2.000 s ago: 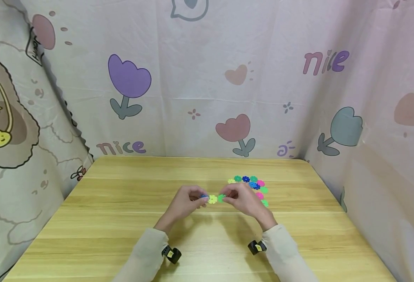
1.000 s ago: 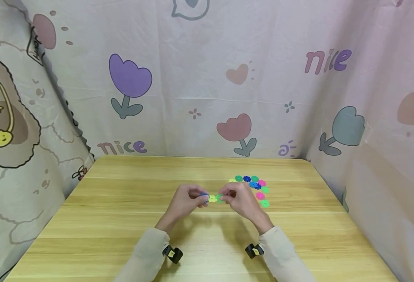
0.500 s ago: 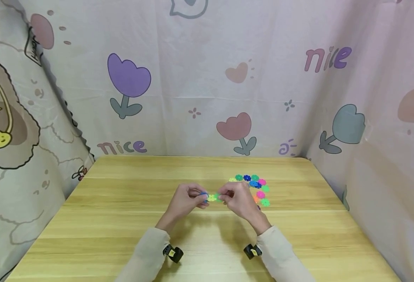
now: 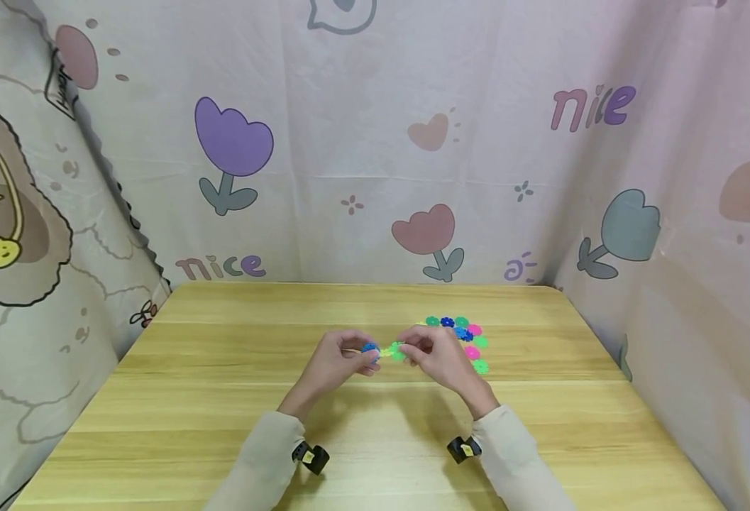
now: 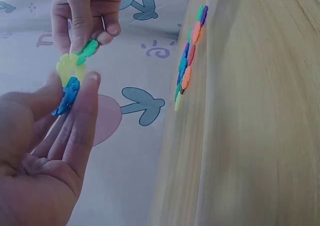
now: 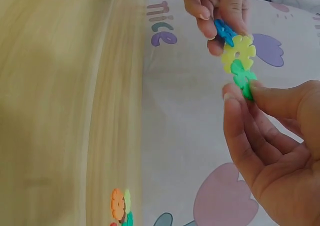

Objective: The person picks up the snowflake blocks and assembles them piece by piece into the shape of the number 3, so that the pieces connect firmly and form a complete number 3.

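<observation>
My left hand pinches a blue snowflake building disc between thumb and fingers. In the thumb and fingertips of my right hand is a green snowflake disc. A yellow snowflake disc sits between these two, with the blue one at one side and the green one slotted into its opposite edge. The three form a short chain held above the table, the discs turned at angles to each other. Fingertips cover part of the blue and green discs.
Several loose snowflake discs in green, dark blue, pink and other colours, such as a pink disc, lie on the wooden table behind and right of my right hand, which hides some. A printed cloth hangs behind the table.
The green disc has come in closer against the yellow one since the oldest frame. In the last half second the chain has twisted, the yellow disc now edge-on, and my right hand shifted slightly right.
</observation>
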`<action>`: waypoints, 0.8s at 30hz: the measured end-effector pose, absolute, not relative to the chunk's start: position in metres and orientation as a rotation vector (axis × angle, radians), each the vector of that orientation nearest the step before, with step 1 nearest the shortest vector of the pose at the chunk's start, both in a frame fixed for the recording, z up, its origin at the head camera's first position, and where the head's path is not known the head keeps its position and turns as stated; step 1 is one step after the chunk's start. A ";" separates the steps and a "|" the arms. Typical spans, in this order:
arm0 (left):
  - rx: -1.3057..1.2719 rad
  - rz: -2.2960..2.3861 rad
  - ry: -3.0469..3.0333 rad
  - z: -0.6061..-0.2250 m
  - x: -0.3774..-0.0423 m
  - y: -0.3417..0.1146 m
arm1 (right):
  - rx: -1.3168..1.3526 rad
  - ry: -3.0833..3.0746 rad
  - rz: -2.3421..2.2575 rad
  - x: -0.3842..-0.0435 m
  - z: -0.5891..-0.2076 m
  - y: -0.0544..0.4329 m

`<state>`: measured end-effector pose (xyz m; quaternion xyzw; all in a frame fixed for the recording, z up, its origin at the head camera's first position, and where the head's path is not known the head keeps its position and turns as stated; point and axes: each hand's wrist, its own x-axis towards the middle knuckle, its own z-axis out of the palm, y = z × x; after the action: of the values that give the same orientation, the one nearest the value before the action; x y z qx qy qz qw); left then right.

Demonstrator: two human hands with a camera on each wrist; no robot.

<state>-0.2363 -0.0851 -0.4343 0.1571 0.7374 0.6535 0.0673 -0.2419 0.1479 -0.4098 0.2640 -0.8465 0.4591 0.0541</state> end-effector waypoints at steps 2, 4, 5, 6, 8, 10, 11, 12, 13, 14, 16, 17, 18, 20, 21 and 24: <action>0.473 1.946 2.231 -0.435 -0.237 -0.085 | 0.798 -2.575 1.412 -0.242 -0.410 0.147; 0.483 1.927 2.244 -0.436 -0.237 -0.086 | 0.801 -2.577 1.427 -0.241 -0.411 0.146; 0.490 1.921 2.246 -0.436 -0.237 -0.086 | 0.803 -2.577 1.433 -0.241 -0.411 0.146; 0.498 1.915 2.251 -0.436 -0.237 -0.086 | 0.808 -2.576 1.441 -0.241 -0.411 0.145; 0.522 1.894 2.265 -0.436 -0.237 -0.086 | 0.817 -2.572 1.463 -0.241 -0.412 0.145; 0.585 1.870 2.270 -0.436 -0.237 -0.087 | 0.820 -2.566 1.481 -0.241 -0.412 0.144; 0.621 1.857 2.268 -0.436 -0.237 -0.087 | 0.819 -2.565 1.491 -0.241 -0.412 0.144; 0.663 1.846 2.264 -0.437 -0.237 -0.087 | 0.820 -2.563 1.500 -0.241 -0.412 0.143; 0.696 1.837 2.255 -0.437 -0.238 -0.087 | 0.819 -2.562 1.507 -0.241 -0.412 0.143; 0.728 1.830 2.246 -0.438 -0.238 -0.087 | 0.819 -2.561 1.514 -0.241 -0.412 0.143; 0.777 1.816 2.235 -0.438 -0.238 -0.088 | 0.811 -2.564 1.522 -0.241 -0.413 0.142; 0.790 1.808 2.232 -0.438 -0.238 -0.089 | 0.809 -2.566 1.530 -0.241 -0.413 0.142; 0.801 1.795 2.233 -0.438 -0.238 -0.089 | 0.809 -2.568 1.533 -0.241 -0.413 0.141; 0.815 1.765 2.239 -0.438 -0.238 -0.090 | 0.811 -2.575 1.542 -0.241 -0.413 0.141; 0.824 1.748 2.239 -0.437 -0.238 -0.091 | 0.815 -2.581 1.549 -0.241 -0.413 0.141; 0.857 1.705 2.227 -0.437 -0.238 -0.093 | 0.834 -2.613 1.546 -0.242 -0.412 0.144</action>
<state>-0.2384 -0.0932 -0.4370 0.2907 0.7552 0.5783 0.1041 -0.2418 0.1441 -0.4120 0.2649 -0.8299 0.4910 -0.0035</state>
